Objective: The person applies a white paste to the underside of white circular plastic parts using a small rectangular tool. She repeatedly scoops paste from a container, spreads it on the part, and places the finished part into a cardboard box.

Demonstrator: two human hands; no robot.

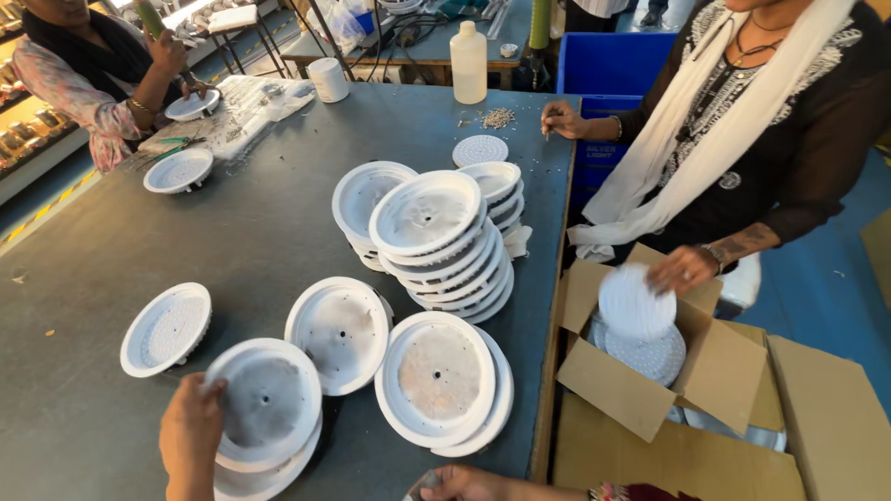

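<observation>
Nearest me, my right hand (469, 482) lies low at the table's near edge, mostly cut off by the frame, so I cannot tell whether its fingers are spread or closed. My left hand (192, 434) grips the left rim of the top white round housing (264, 401) on a short near-left stack. Just right of it sits a single housing (342, 332), and right again another short stack (444, 380), all back side up on the grey table (111, 250). One dish with a dotted face (167, 327) lies to the left. A taller leaning stack (447, 241) stands further off, in the middle. On the right, an open cardboard box (715, 371) holds white dotted discs (650, 357); a person in black across from me lifts one disc (636, 301) out of it. Far back stand a white bottle (469, 63), a small white jar (328, 79) and a blue crate (613, 63).
</observation>
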